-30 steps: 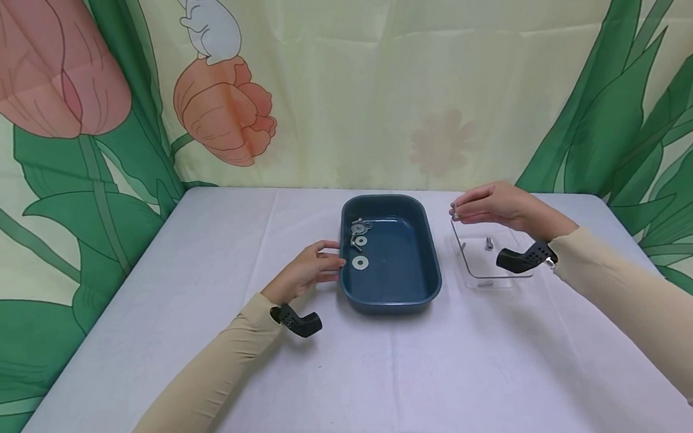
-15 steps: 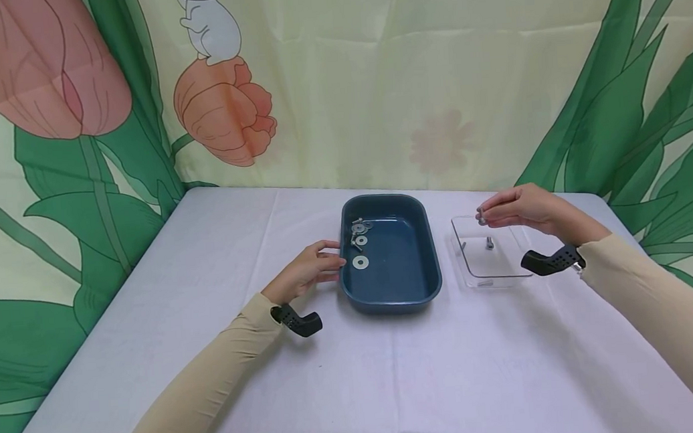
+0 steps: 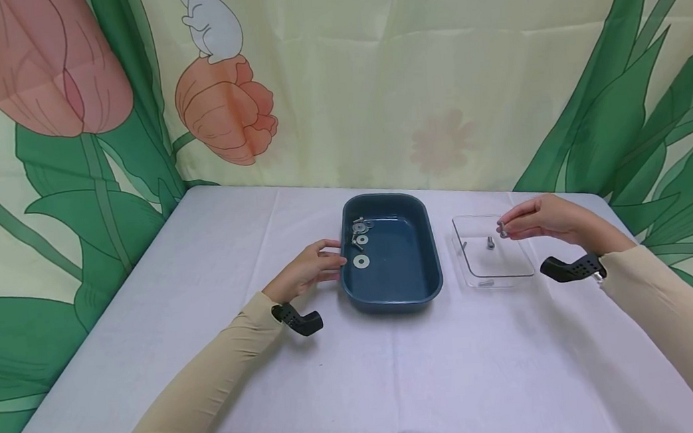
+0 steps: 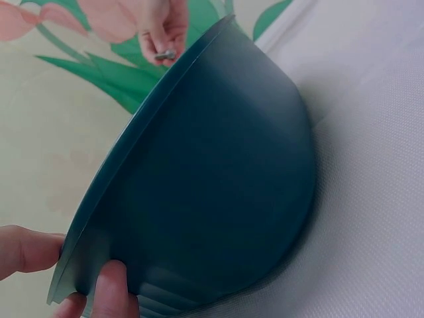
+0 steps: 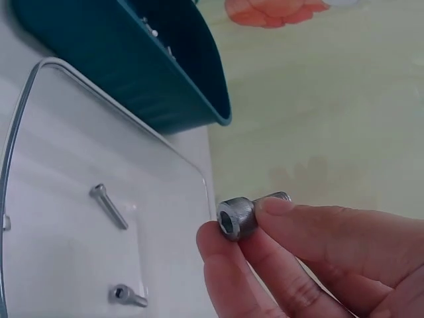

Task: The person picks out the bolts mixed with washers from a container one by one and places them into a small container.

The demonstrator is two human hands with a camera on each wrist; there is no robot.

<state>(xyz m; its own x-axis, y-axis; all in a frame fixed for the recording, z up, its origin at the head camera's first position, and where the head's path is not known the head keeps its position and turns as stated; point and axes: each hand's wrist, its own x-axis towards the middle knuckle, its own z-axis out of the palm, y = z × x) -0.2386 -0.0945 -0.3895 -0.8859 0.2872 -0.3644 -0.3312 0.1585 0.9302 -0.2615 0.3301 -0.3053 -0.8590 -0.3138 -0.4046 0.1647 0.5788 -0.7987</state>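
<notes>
My right hand [image 3: 548,218] pinches a metal hex socket bolt [image 5: 240,217] between thumb and fingers. The bolt hangs above the right side of a clear plastic tray [image 3: 504,276]; its knurled head faces the camera in the right wrist view. More socket bolts lie in the clear tray, one upright-looking bolt [image 3: 490,243] near its middle and another long bolt [image 5: 109,207] on its side. My left hand [image 3: 303,271] touches the left rim and outer wall of a dark blue tray [image 3: 397,305] with extended fingers [image 4: 111,291].
Inside the blue tray, several washers [image 3: 361,262] and small bolts [image 3: 356,242] lie along its left side. The two trays stand side by side on a white tablecloth [image 3: 358,383]. A printed curtain [image 3: 363,108] hangs behind the table.
My right hand has moved right and slightly down, from the clear tray's far left corner to above its right side, still holding the bolt. The left hand and both trays stay in place.
</notes>
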